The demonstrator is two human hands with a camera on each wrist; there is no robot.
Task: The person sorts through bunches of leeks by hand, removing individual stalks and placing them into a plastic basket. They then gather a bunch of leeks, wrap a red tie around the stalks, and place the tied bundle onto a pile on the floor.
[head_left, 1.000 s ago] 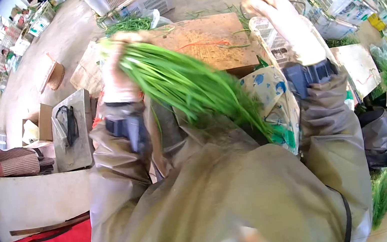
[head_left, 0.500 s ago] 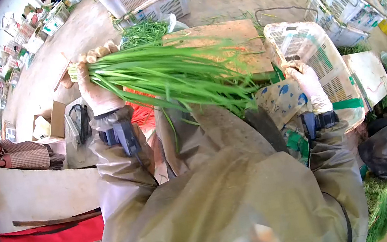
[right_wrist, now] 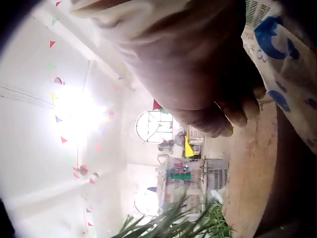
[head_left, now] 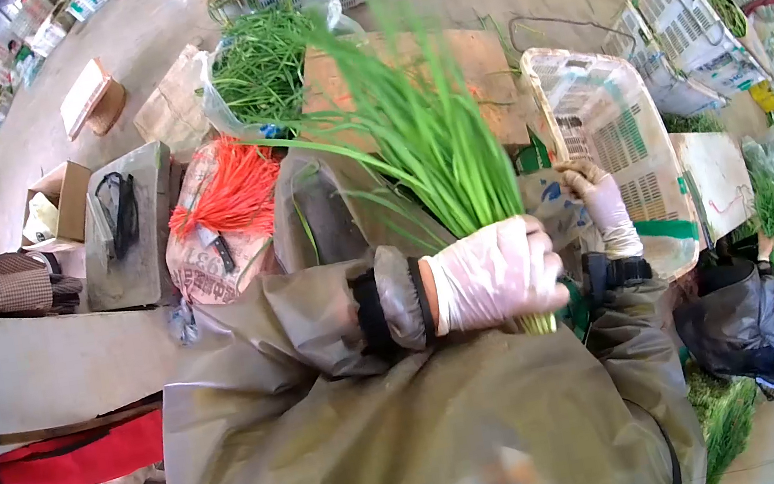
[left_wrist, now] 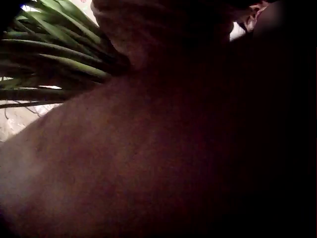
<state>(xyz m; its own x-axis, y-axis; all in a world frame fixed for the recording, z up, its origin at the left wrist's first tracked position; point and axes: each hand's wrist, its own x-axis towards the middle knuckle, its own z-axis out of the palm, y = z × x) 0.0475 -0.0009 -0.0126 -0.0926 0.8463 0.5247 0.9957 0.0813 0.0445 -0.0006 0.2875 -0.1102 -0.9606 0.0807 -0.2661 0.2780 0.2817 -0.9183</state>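
Left hand: the gloved left hand (head_left: 499, 275) grips a bunch of long green leaves, fingers curled round it near the base.
Right hand: the gloved right hand (head_left: 597, 195), at two o'clock from the left, has its fingers loosely bent and relaxed, beside the patterned cloth (head_left: 541, 189).
Green bunch: the bunch (head_left: 439, 153) fans from the left fist towards eleven and twelve, leaf tips blurred; pale stem ends poke out at five.
Board: a brown wooden board (head_left: 494, 73) sits at twelve, behind the leaves.
Basket: a white plastic basket (head_left: 604, 106) stands between one and two, beyond the right hand.
Bagged greens: more greens (head_left: 268, 63) fill a clear bag at eleven.
Red strands: a heap of red strands (head_left: 231, 186) lies at ten on a printed sack (head_left: 195, 277), near a dark-handled tool (head_left: 224, 253).
Other person: someone in dark clothing (head_left: 738, 313) bends between three and four.
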